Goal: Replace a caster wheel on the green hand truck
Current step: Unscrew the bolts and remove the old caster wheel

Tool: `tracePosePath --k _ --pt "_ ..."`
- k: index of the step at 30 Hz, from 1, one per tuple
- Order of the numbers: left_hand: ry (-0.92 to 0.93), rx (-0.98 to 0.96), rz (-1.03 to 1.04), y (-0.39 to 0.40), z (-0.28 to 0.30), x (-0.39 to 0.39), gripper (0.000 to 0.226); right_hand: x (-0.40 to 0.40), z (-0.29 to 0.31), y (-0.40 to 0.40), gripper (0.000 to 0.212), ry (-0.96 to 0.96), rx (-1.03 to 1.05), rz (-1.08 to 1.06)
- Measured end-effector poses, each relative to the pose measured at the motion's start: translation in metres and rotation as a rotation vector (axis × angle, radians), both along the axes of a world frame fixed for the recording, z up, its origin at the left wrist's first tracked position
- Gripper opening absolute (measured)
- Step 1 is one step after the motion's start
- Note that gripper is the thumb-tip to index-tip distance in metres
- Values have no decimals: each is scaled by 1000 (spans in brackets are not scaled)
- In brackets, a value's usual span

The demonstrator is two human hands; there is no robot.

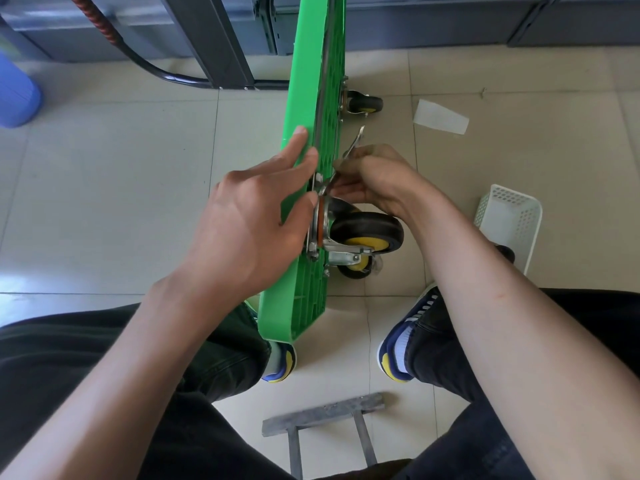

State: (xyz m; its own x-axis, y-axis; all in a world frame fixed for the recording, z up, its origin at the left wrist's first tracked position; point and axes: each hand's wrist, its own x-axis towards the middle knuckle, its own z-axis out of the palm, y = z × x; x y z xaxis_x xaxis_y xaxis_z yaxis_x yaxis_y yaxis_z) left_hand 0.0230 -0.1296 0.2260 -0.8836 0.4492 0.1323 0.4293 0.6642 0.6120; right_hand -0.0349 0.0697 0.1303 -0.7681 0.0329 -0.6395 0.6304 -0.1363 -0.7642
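A white basket [507, 220] and paper scrap [441, 117] lie right of my truck [304, 188], which stands on edge between my knees. My left hand [252, 220] presses flat on its deck; my right hand [372, 178] grips a wrench [353, 145] just above the caster [363, 233].

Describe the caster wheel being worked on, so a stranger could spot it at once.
Find the green plastic hand truck deck standing on edge. The nearest black caster wheel with yellow hub sits under the right hand holding a metal wrench. Unlike the far black caster, it carries a brake lever.

tiled floor [104, 188] | white basket [509, 223] | paper scrap [441, 117] | blue container [17, 95]
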Motion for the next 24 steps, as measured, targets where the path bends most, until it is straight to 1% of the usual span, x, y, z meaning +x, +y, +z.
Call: tracePosePath --k 5,9,13,18,20,24 --pt "3 -26 -3 0 0 -1 42 -1 13 -8 40 144 167 22" --pt "2 -40 1 0 0 -1 42 1 23 -12 35 237 298 53" --pt "-2 -48 -6 1 -1 -2 42 10 23 -15 29 385 440 73" --pt "9 -51 -12 0 0 -2 42 29 35 -19 23 519 461 77" --pt "7 -55 -12 0 1 -2 43 36 38 -20 22 540 480 87" --pt "3 -64 -11 1 1 -1 43 50 40 -20 26 548 503 84"
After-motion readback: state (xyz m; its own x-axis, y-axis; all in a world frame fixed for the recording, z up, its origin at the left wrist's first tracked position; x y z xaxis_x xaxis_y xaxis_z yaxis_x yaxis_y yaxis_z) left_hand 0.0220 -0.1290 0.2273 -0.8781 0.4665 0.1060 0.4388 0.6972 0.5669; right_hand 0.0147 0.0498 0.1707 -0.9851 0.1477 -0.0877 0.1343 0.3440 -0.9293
